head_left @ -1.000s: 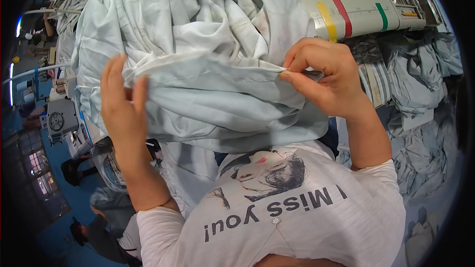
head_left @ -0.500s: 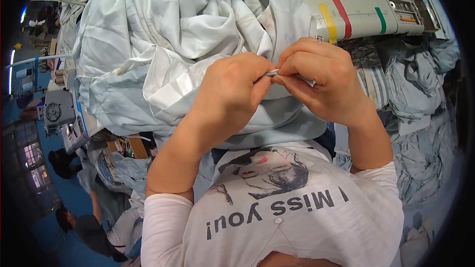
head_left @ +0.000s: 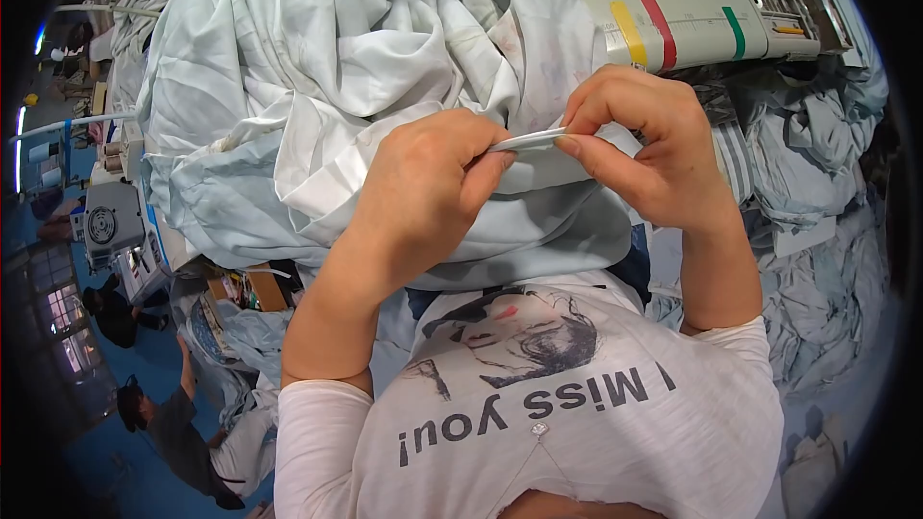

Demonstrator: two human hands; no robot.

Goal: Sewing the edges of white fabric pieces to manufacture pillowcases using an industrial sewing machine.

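Note:
A large heap of pale blue-white fabric (head_left: pixel 317 48) lies in loose folds before me and hangs over my lap. Between my hands a folded fabric edge (head_left: pixel 531 139) is stretched, narrow and white. My left hand (head_left: pixel 428 168) pinches one end of it between thumb and forefinger. At the other end my right hand (head_left: pixel 649 139) grips it with thumb and fingertips, the remaining fingers curled. Both hands are raised over the near part of the heap.
A beige machine bed (head_left: pixel 692 19) with red, yellow and green tape strips borders the heap at upper right. More pale cloth (head_left: pixel 817 279) is piled at right. At left are a machine with a round vent (head_left: pixel 103 223) and a seated person (head_left: pixel 183 437).
My hands have moved apart, the right one shifting rightward, and a longer stretch of the folded edge now shows between them. Both hands still pinch it.

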